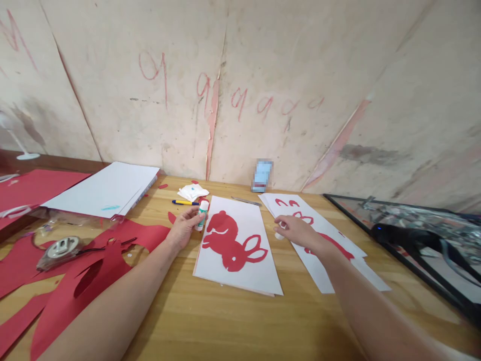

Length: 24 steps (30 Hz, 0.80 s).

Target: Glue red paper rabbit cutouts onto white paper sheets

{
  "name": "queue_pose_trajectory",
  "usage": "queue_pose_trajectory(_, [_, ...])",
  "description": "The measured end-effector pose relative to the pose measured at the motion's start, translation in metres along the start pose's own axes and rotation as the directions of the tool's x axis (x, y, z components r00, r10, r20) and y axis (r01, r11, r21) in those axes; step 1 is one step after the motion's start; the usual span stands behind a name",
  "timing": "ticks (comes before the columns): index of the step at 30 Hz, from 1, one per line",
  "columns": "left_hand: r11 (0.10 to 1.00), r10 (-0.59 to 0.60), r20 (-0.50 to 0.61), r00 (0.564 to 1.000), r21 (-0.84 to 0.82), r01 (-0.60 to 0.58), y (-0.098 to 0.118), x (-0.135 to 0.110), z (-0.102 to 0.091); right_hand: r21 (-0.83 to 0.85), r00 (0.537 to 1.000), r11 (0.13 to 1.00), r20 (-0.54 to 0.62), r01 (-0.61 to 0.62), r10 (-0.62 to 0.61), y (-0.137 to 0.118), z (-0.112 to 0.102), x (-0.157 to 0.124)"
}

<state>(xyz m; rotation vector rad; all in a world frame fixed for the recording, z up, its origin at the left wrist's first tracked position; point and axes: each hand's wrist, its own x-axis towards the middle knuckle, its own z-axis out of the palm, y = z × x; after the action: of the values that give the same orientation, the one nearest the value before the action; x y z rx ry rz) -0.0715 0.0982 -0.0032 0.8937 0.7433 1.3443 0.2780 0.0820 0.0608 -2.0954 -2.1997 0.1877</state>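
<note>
From the head camera, the person's left hand is closed around a small glue stick. It is held roughly upright just off the upper left corner of a white sheet, close above the wooden counter. A red paper rabbit lies flat on that sheet, ears pointing right, and its edges look pressed down, so I would judge the pasting of this one to be about finished. The right hand rests palm down on the near edge of a second pile of sheets, which carries more red cut-outs. Its fingers are loosely curled over a small pale thing, and I cannot tell whether they grip it or only touch it. Any further gluing would call for the stick to be brought over to whichever piece is still loose, with the other hand steadying the paper. The glue stick is white with a green band and a reddish top, and it is mostly hidden by the fingers. Just behind it lie a yellow and blue pen and a crumpled tissue. Red paper offcuts spread across the left of the counter beside a stack of white paper. A black frame lies at the far right.
</note>
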Motion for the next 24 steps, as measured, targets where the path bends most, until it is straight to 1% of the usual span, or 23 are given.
queue_pose_trajectory(2, [0.999, 0.000, 0.021, 1.000, 0.032, -0.001, -0.003, 0.000, -0.001, -0.005, 0.999, 1.000, 0.043, 0.000, 0.000, 0.010, 0.011, -0.006])
queue_pose_trajectory(4, [0.997, -0.002, 0.039, 0.999, 0.072, 0.000, -0.005, 0.000, -0.002, -0.006, 0.999, 1.000, 0.045, 0.017, -0.016, 0.015, 0.020, -0.008])
queue_pose_trajectory(7, [0.994, 0.004, 0.059, 0.998, 0.112, -0.010, -0.005, -0.002, 0.000, 0.019, 1.000, 1.000, -0.009, 0.010, -0.010, 0.012, 0.027, -0.009])
queue_pose_trajectory(9, [0.991, 0.005, 0.090, 0.996, 0.132, -0.017, -0.003, -0.004, 0.002, 0.128, 0.998, 0.992, -0.067, 0.020, -0.012, 0.003, 0.024, -0.008])
queue_pose_trajectory(10, [0.990, 0.005, 0.107, 0.994, 0.142, -0.020, -0.003, -0.005, 0.003, 0.225, 0.995, 0.973, -0.096, 0.048, -0.027, -0.005, 0.022, -0.007])
queue_pose_trajectory(11, [0.988, 0.002, 0.123, 0.992, 0.153, -0.021, -0.002, -0.005, 0.004, 0.345, 0.991, 0.933, -0.119, 0.104, -0.066, -0.015, 0.019, -0.007])
queue_pose_trajectory(13, [0.985, -0.008, 0.145, 0.989, 0.172, -0.017, -0.001, -0.006, 0.005, 0.592, 0.972, 0.771, -0.162, 0.236, -0.172, -0.041, 0.012, -0.006])
queue_pose_trajectory(15, [0.982, -0.027, 0.176, 0.984, 0.187, -0.006, -0.001, -0.007, 0.006, 0.720, 0.950, 0.624, -0.184, 0.304, -0.251, -0.071, 0.006, -0.005])
queue_pose_trajectory(16, [0.981, -0.037, 0.194, 0.980, 0.192, -0.001, 0.000, -0.008, 0.006, 0.748, 0.941, 0.578, -0.201, 0.328, -0.273, -0.086, 0.005, -0.004])
queue_pose_trajectory(18, [0.980, -0.051, 0.219, 0.974, 0.197, 0.007, 0.000, -0.009, 0.006, 0.762, 0.923, 0.531, -0.242, 0.371, -0.299, -0.112, 0.003, -0.001])
queue_pose_trajectory(20, [0.980, -0.058, 0.222, 0.973, 0.201, 0.012, 0.000, -0.010, 0.007, 0.767, 0.912, 0.509, -0.247, 0.390, -0.327, -0.130, 0.005, 0.004])
queue_pose_trajectory(22, [0.979, -0.060, 0.221, 0.973, 0.206, 0.013, 0.001, -0.010, 0.007, 0.768, 0.903, 0.494, -0.257, 0.408, -0.345, -0.140, 0.008, 0.009])
queue_pose_trajectory(24, [0.980, -0.057, 0.225, 0.973, 0.201, 0.011, 0.001, -0.011, 0.008, 0.760, 0.894, 0.492, -0.268, 0.426, -0.359, -0.144, 0.012, 0.013])
